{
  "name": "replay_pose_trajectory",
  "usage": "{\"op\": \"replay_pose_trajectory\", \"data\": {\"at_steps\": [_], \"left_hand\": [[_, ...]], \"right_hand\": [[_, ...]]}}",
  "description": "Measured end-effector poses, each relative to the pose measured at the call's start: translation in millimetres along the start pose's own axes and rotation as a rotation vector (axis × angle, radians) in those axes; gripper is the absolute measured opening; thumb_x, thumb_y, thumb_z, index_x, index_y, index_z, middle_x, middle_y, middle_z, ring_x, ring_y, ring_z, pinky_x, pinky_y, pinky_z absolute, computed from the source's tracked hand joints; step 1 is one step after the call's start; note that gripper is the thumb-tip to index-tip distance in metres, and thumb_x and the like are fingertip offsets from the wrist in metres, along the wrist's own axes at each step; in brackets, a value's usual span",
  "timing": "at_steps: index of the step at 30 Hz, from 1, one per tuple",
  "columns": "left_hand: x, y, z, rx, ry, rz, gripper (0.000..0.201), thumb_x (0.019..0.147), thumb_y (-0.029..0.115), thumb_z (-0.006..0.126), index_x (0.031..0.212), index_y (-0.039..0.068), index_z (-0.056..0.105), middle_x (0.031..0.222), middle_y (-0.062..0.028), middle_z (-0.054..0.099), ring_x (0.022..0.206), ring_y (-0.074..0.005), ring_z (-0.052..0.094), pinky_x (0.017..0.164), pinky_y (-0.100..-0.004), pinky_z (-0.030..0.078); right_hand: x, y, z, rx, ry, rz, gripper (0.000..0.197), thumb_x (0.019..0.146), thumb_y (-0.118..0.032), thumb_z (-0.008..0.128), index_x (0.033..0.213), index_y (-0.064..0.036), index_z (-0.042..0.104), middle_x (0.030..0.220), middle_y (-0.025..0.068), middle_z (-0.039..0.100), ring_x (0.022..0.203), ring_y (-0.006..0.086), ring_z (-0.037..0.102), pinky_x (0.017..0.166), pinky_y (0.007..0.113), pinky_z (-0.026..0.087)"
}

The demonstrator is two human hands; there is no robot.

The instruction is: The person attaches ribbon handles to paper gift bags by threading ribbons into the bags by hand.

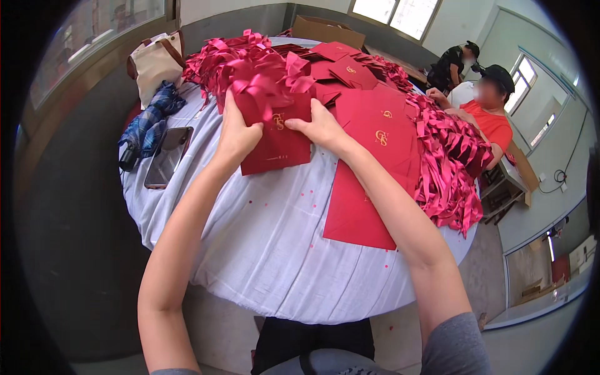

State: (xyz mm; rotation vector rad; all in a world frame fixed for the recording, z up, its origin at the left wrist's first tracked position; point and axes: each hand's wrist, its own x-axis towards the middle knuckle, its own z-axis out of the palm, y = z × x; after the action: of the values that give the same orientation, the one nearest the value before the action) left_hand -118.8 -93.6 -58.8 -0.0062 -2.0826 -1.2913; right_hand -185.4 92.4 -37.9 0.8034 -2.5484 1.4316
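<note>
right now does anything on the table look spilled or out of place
Yes: small red bits lie scattered on the white cloth, nearer the person than the red bag; they look like stray scraps. Nothing else stands out.

Red ribboned bag [272, 147] in two-handed grip [239, 132]

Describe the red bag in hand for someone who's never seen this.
Find the white-draped round table. Over it, left hand and right hand grip a red bag, gold emblem showing. Unlike the flat red bags lying to its right, it's held.
</note>
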Motion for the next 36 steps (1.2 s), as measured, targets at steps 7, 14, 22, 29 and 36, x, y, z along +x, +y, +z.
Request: {"op": "replay_pose_trajectory", "data": {"at_steps": [7, 14, 22, 29, 36], "left_hand": [[-22, -19, -16, -0.243, -0.202, -0.296, 0.099, 0.069, 0.016, 0.078, 0.144, -0.005, 0.017, 0.141, -0.0241, 0.039, 0.127, -0.0312, 0.044, 0.105, -0.0347, 0.036], [-48, 24, -39, 0.254, 0.035, 0.344, 0.068, 0.083, 0.006, 0.067, 0.139, -0.007, 0.031, 0.137, -0.0261, 0.041, 0.127, -0.0355, 0.043, 0.107, -0.0392, 0.034], [-89, 129, 36, 0.216, -0.574, 0.613, 0.044, 0.087, 0.000, 0.058, 0.131, 0.005, 0.050, 0.135, -0.0127, 0.049, 0.131, -0.0318, 0.041, 0.109, -0.0397, 0.033], [-92, 124, 72, 0.379, -0.752, 0.560, 0.047, 0.083, 0.006, 0.063, 0.128, 0.000, 0.050, 0.119, -0.0166, 0.052, 0.113, -0.0339, 0.051, 0.095, -0.0386, 0.044], [-89, 138, 59, 0.276, -0.706, 0.413, 0.043, 0.074, 0.001, 0.070, 0.114, 0.000, 0.055, 0.113, -0.0138, 0.053, 0.107, -0.0304, 0.053, 0.091, -0.0368, 0.045]], "right_hand": [[-27, 1, -18, -0.168, -0.059, 0.071, 0.062, 0.077, -0.024, 0.075, 0.122, 0.0086, 0.048, 0.115, 0.0215, 0.062, 0.104, 0.0257, 0.062, 0.091, 0.035, 0.049], [-145, -21, -122, 0.097, 0.275, -0.134, 0.027, 0.088, -0.004, 0.062, 0.113, 0.0045, 0.060, 0.106, 0.0111, 0.066, 0.095, 0.0160, 0.064, 0.084, 0.027, 0.052], [-270, 38, -216, -0.311, 0.496, 0.119, 0.020, 0.091, -0.001, 0.057, 0.109, 0.0000, 0.065, 0.097, 0.0017, 0.062, 0.085, 0.0068, 0.058, 0.076, 0.020, 0.045], [-278, 24, -188, -0.647, 0.237, -0.199, 0.033, 0.077, 0.002, 0.066, 0.109, -0.0072, 0.067, 0.099, 0.0104, 0.053, 0.089, 0.0236, 0.055, 0.075, 0.032, 0.047], [-282, 21, -181, -0.638, 0.468, -0.325, 0.012, 0.072, -0.004, 0.070, 0.083, -0.0049, 0.064, 0.088, 0.0084, 0.059, 0.084, 0.0274, 0.058, 0.079, 0.038, 0.046]]}}
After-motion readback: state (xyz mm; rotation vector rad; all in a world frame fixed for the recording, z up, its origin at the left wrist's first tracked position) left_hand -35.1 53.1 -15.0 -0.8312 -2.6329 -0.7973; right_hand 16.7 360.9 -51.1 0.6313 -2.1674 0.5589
